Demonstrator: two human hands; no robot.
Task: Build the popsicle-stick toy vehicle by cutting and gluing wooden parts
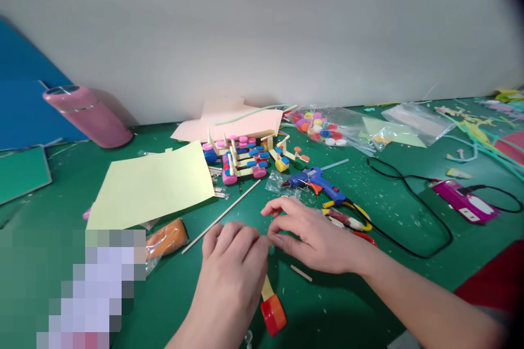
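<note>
— Where is the piece those hands are busy with?

— On the green tabletop (pixel 352 294), low in the view. A flat pale stick (pixel 267 287) comes out from beneath the left hand (pixel 234 267), and a red-and-orange end block (pixel 273 315) sits at its near end

— And the fingers, what are they doing?

— The left hand is curled, knuckles up, with its fingertips hidden. The right hand (pixel 311 237) has its thumb and fingers bent toward it, and the two meet or nearly meet. A bit of teal (pixel 271 250) shows between them, but I cannot tell whether either is pinching it

— How would the piece feel to handle?

— Light, I'd judge. The stick looks stiff but thin, so bending it might crack it or strain the join. The block looks smooth and a little glossy, perhaps slippery under a fingertip

— Where would you take hold, then?

— By the block's two sides, gently, with the other hand supporting the stick close to the join. The short loose stick (pixel 301 272) beside the right hand looks easily rolled, so I'd pinch it at mid-length; the long thin rod (pixel 221 216) beyond the left hand looks whippy, so the middle again
</note>
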